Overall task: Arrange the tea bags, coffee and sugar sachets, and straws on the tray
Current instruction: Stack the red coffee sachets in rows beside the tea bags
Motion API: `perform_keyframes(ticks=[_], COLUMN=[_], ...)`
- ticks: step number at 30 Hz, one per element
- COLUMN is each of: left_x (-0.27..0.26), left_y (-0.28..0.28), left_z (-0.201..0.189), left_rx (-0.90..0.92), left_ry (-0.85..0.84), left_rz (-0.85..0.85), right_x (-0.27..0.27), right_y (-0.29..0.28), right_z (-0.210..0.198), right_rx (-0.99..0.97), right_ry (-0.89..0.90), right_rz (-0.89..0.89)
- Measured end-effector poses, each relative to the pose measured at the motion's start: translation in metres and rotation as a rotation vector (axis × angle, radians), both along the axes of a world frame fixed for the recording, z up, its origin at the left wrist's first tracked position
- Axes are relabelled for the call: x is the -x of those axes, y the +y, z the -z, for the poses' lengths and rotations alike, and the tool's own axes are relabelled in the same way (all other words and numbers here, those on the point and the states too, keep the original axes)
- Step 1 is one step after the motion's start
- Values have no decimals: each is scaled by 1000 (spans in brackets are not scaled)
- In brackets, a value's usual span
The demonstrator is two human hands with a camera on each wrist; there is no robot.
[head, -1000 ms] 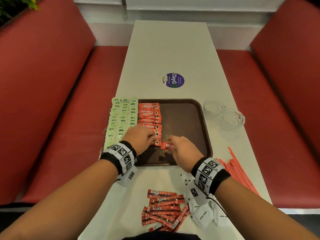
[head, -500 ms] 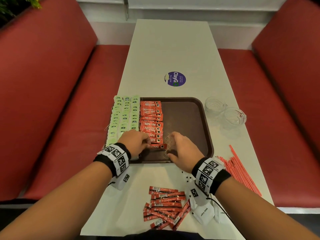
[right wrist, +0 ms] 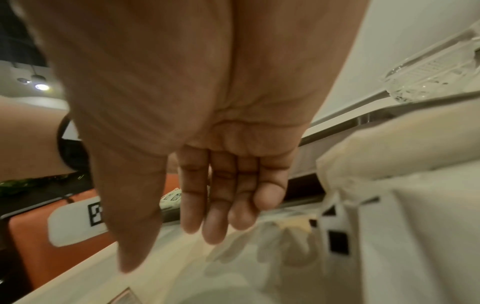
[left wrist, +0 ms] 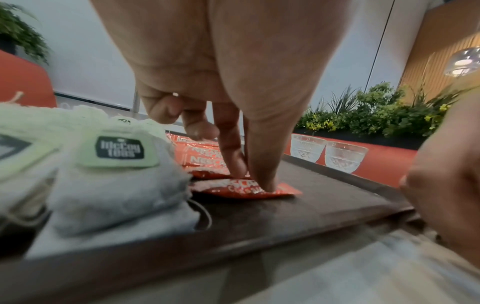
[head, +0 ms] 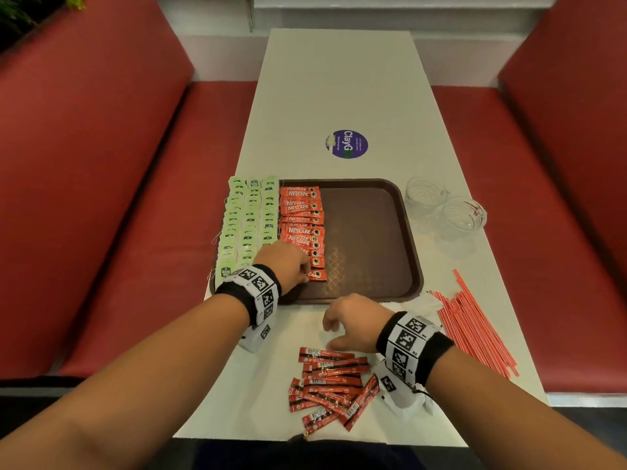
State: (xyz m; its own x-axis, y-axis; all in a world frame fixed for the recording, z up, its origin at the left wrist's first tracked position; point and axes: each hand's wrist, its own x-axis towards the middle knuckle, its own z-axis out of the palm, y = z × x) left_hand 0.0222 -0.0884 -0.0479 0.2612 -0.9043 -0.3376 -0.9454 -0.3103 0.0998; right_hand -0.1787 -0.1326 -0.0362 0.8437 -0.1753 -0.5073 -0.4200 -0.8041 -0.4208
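Glossy sachets lined on a brown plastic tray

The left hand [head: 284, 266] presses straight fingertips [left wrist: 262, 181] on the nearest crinkly orange coffee sachet [head: 317, 275] on the tray [head: 380, 283]; the right hand [head: 353, 322] hovers empty, fingers relaxed together, above the slim red sachets [head: 330, 385] on the smooth white table [head: 339, 89].

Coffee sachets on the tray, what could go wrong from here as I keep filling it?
1. The left hand presses the nearest coffee sachet with straight fingertips, no grip; lifting off carelessly could skew the overlapping row.
2. The tea bags overhang the tray at its left rim, so a nudge might tip some off.
3. The right hand hovers open by the loose sachet pile near the table edge; a sweep could knock some off.
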Motion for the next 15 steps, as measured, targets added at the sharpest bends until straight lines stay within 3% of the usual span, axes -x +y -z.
perform_keyframes(ticks=[10,15], left_x=[-10,2], left_y=[-5,7], left_z=[-4,-15], left_rx=[-61,57], left_ry=[-34,-7], left_rz=[-65,-63], right_x=[0,0], right_y=[13,15], right_z=[-3,1], right_rx=[40,90], right_ry=[158,186], right_rz=[-34,-52])
